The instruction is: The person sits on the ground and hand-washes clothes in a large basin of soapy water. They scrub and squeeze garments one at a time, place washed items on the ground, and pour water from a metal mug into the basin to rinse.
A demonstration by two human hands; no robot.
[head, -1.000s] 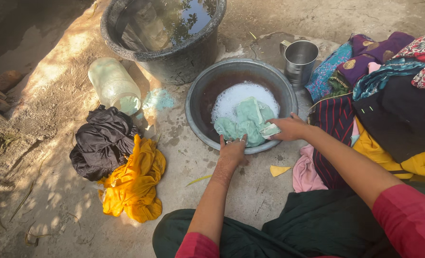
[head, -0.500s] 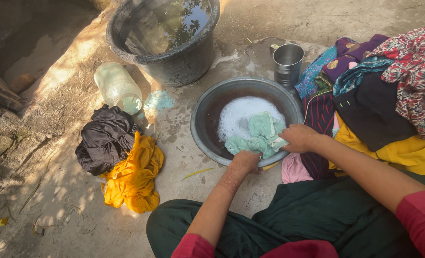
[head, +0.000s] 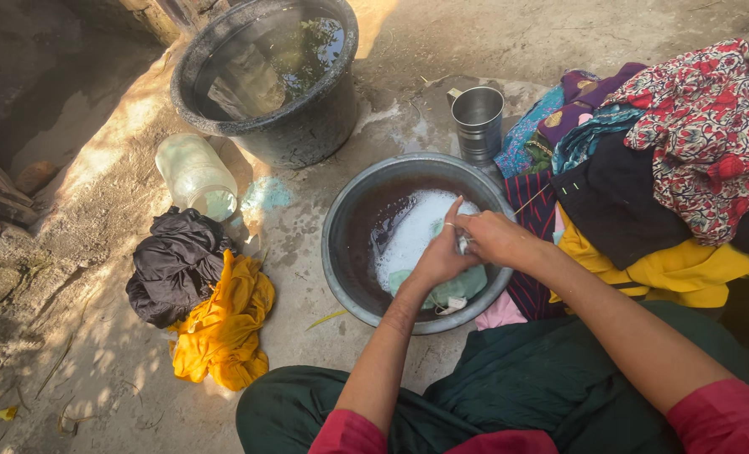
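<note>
Both hands, left hand [head: 441, 252] and right hand [head: 494, 238], clench the pale green cloth [head: 450, 288] over the metal basin's [head: 341, 269] near rim (suds stay inside).

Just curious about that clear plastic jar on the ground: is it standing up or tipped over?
Tipped over. The plastic jar lies on its side on the concrete ground, beside the black tub.

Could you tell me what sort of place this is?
Probably an outdoor yard spot for washing clothes by hand: a metal basin of soapy water on bare concrete, a large water tub, and a heap of clothes.
</note>
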